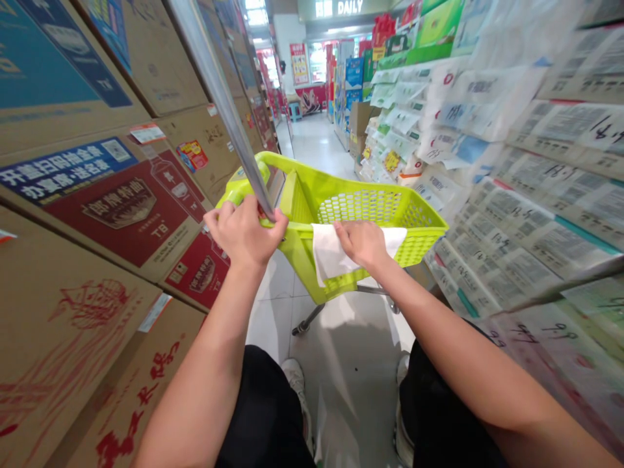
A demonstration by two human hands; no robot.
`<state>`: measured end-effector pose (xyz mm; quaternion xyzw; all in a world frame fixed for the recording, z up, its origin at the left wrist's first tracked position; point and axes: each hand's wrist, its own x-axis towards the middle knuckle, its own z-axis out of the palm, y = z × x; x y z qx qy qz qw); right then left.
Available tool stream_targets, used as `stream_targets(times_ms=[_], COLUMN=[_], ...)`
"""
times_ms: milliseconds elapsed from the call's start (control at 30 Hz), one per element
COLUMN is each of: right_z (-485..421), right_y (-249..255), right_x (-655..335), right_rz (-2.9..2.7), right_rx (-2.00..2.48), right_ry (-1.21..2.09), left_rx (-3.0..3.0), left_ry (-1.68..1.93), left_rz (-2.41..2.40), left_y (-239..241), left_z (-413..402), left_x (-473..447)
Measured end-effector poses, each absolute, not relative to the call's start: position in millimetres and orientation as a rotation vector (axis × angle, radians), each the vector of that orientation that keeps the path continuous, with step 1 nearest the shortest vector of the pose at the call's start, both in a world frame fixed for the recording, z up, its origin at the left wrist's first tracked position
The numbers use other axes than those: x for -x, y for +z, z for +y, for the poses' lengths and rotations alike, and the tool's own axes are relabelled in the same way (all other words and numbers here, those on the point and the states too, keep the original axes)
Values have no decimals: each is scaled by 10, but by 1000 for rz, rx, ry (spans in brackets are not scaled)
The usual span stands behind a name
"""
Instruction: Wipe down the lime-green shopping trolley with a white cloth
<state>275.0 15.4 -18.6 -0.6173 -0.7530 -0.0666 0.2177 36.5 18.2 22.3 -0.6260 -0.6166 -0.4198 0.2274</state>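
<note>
Currently, left hand (244,231) fully closed around metal pole (219,97); right hand (361,242) flat, open, pressing white cloth (329,257) onto green basket (419,221) rim.

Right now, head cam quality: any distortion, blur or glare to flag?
Head view: strong wide-angle bending, the cardboard boxes and packaged goods lean outward; edges smear, especially lower right; ceiling lights blow out; centre is sharp, left hand on the pole, right hand on the white cloth over the green basket.

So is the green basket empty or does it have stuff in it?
Empty as far as visible: the green basket shows only bare mesh inside; a white cloth drapes its rim.
</note>
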Motion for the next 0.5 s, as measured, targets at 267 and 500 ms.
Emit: stream_targets(times_ms=[267,500], right_z=[405,313], right_y=[-407,-421], right_x=[-3795,-3644], right_rz=[-1780,-1906], right_rx=[2239,2069], right_ry=[-169,-260], left_rx=[1643,1633], left_ry=[-1241,-1283], left_rz=[-1719,-1740], left_y=[233,238], left_z=[215,88], left_x=[-232,-423])
